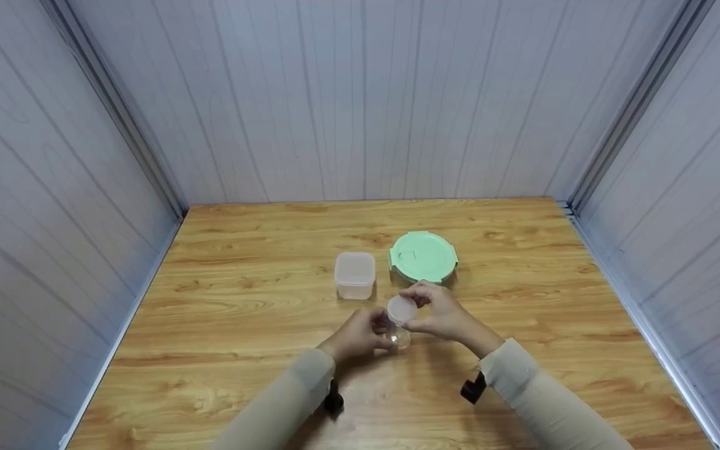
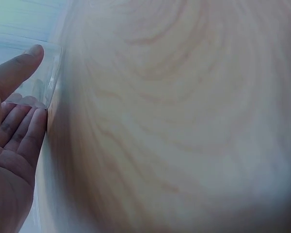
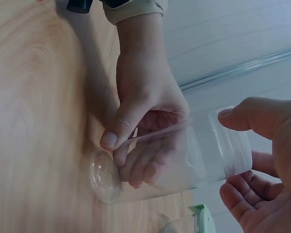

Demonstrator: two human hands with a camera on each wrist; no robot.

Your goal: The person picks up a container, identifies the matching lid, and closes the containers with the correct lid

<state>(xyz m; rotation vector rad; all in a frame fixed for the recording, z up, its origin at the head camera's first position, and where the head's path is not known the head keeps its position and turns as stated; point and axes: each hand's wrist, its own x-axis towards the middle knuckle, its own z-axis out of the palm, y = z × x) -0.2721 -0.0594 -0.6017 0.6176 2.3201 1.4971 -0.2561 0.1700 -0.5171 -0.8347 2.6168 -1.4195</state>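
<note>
A clear, see-through jar stands roughly upright between both hands, with its base at or just above the wooden table. On its mouth sits a translucent whitish round lid. My left hand holds the jar's body low down, thumb on one side and fingers curled round the other, as the left wrist view also shows at the jar's lower edge. With thumb and fingers on opposite sides of the rim, my right hand grips the lid. Whether the lid is loose or seated cannot be told.
Just beyond the hands stand a square translucent container with a whitish top and, right of it, a round container with a mint-green clip lid. The wooden table is bounded by pale panelled walls at the back and sides.
</note>
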